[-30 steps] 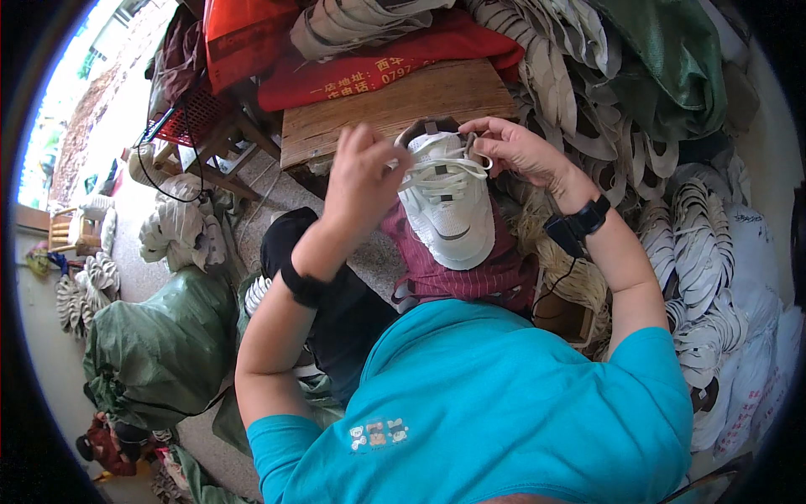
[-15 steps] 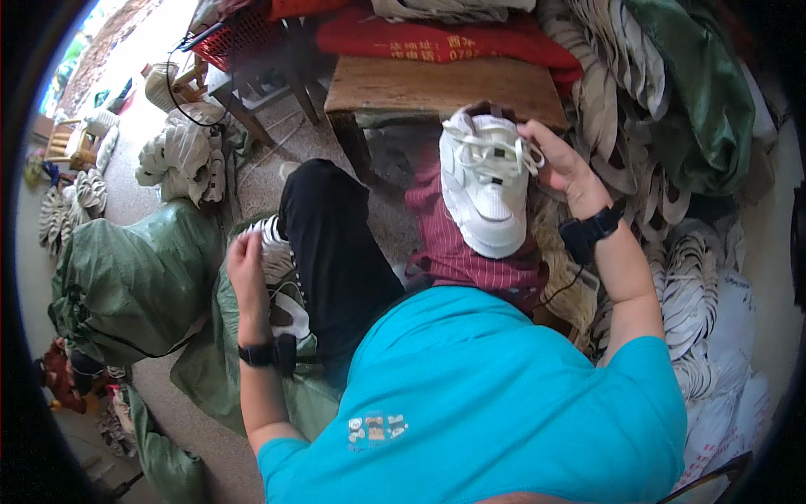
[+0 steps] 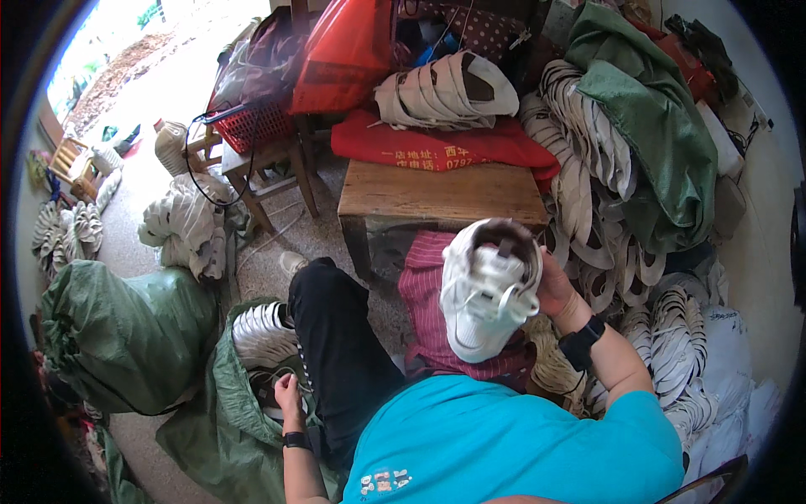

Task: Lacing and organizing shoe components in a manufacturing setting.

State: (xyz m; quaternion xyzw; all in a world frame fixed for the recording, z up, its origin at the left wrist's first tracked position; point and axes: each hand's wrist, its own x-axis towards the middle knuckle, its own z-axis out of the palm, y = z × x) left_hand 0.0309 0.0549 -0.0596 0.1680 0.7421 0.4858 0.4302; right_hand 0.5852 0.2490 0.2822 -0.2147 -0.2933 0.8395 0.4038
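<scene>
My right hand point(image 3: 554, 287) grips a white lace-up sneaker point(image 3: 485, 323) by the side of its heel, thumb and fingers partly hidden behind it. The shoe's toe points toward me, and its dark-lined opening faces up. My left hand point(image 3: 288, 393) is closed, fingertips pinched together, over the mouth of a green woven sack point(image 3: 252, 417); whatever it pinches is too small to make out. Inside that sack lies a stack of white shoe uppers point(image 3: 262, 336), just beyond the left hand. Maroon striped cloth point(image 3: 424, 281) covers my right leg beneath the sneaker.
Ahead stands a wooden bench point(image 3: 437, 191) bearing a red cloth point(image 3: 369, 143) and a bundle of uppers point(image 3: 445, 92). Strings of uppers point(image 3: 588, 139) hang at the right beside green sheeting point(image 3: 646, 126). A full green sack point(image 3: 126, 336) sits at left, near a stool with a red basket point(image 3: 252, 126).
My view has tilted, bringing more of the bench into sight. The left hand has lowered toward the sack's mouth. The sneaker has tipped, showing more of its opening, and stays in my right hand.
</scene>
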